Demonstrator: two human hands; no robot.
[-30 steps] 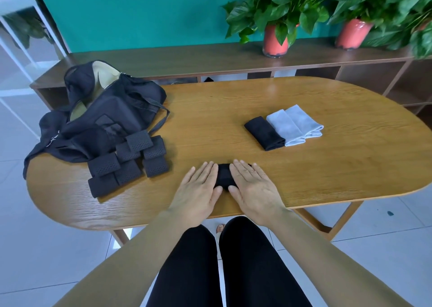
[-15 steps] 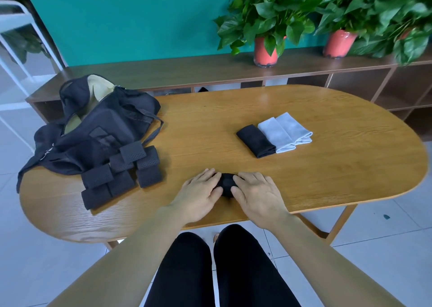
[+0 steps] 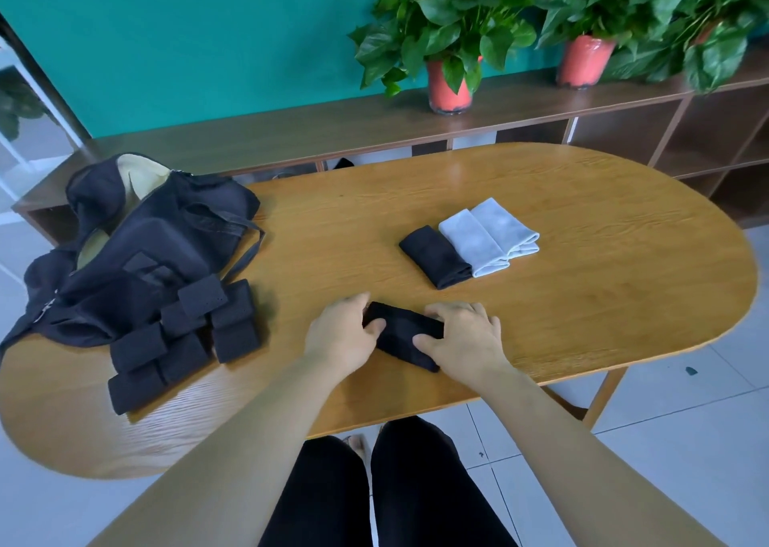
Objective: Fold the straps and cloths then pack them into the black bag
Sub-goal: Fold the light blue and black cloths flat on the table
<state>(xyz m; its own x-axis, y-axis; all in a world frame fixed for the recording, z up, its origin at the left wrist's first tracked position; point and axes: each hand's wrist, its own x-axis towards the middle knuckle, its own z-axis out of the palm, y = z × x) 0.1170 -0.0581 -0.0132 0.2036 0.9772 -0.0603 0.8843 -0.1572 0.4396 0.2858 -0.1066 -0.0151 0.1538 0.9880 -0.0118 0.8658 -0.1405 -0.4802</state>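
Black cloth (image 3: 403,334) lies folded near the table (image 3: 582,297) front edge, right of the black bag (image 3: 137,251). Left hand (image 3: 339,334) and right hand (image 3: 466,338) pinch its ends. Soft, light, likely to unfold; best gripped across the fold.

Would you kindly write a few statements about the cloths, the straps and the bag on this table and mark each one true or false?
1. Both hands, left hand and right hand, grip one black cloth. True.
2. Three folded cloths lie further back on the table: one black, two light. True.
3. The folded straps lie inside the black bag. False: they rest on the table against it.
4. The bag lies to the person's right. False: left.
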